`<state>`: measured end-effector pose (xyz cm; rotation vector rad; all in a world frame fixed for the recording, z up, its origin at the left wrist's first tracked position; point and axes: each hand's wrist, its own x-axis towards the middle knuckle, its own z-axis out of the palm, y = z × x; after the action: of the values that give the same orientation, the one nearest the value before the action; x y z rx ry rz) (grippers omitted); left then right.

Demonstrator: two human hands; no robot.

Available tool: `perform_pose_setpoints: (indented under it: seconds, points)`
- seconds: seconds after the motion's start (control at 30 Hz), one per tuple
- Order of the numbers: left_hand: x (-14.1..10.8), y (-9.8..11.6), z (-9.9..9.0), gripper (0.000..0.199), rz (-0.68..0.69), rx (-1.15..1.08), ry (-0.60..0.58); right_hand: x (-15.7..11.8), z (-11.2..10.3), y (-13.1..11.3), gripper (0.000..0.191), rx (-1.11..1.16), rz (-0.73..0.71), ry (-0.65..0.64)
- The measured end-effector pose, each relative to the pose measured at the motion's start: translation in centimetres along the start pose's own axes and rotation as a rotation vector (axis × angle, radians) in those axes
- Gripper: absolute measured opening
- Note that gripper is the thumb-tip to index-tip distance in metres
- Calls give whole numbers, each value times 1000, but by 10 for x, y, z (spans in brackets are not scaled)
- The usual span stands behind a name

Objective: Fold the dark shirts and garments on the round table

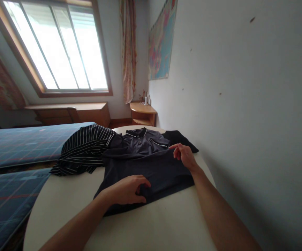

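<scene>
A dark grey polo shirt [156, 170] lies spread on a white round table [151, 230], its collar [137, 132] and buttons facing up at the far end. Over its lower left part is my left hand [130, 189], with curved fingers, thumb apart and nothing held. At the shirt's right side, just below the white-trimmed sleeve [159, 143], my right hand [183, 155] has its index finger stretched out and the others curled. No cloth shows in its grip. Whether either hand touches the fabric is hard to tell.
A black-and-white striped garment [84, 151] lies left of the shirt, reaching toward a blue plaid mattress [17, 146]. Black cloth [181, 138] lies at the table's far right. A white wall [258, 115] runs close along the right. A corner shelf [143, 108] stands behind.
</scene>
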<state>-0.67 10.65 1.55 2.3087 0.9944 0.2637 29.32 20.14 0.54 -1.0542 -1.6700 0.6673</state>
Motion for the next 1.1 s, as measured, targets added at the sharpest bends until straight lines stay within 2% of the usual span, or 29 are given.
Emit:
perform_pose_setpoints:
  seconds: [0.1,0.2,0.27,0.33,0.4,0.47,0.53,0.63,0.77,0.83,0.9,1.0,1.1]
  points:
    - [-1,3,0,47,-15,-45,-96,0,0,2,64,15,-10,-9]
    - [-3,8,1,55,-11,-215,-248,0,0,3,65,10,-12,-15]
    - [-3,10,2,53,6,-298,-301,0,0,3,66,-5,-4,-15]
    - [-1,10,4,43,35,-262,-246,0,0,2,65,-18,-1,-19]
    - [1,6,7,34,98,-144,-81,1,2,2,61,-43,-1,-35]
    - [4,-3,12,35,160,-3,88,1,5,1,56,-110,-1,-62]
    - [7,-15,16,42,181,119,167,1,12,-1,47,-215,-21,-107]
    - [11,-30,21,51,147,247,141,1,28,-2,33,-372,-102,-200]
    - [12,-32,28,57,92,335,124,-5,56,-6,20,-501,-302,-304]
    - [10,-28,32,58,66,369,136,-11,70,-8,20,-530,-416,-356]
    - [6,-26,36,60,44,391,142,-18,81,-10,28,-552,-484,-413]
    - [-4,-24,40,64,24,405,143,-31,89,-13,40,-597,-464,-488]
    - [-16,-19,43,70,17,401,134,-46,88,-18,52,-681,-348,-548]
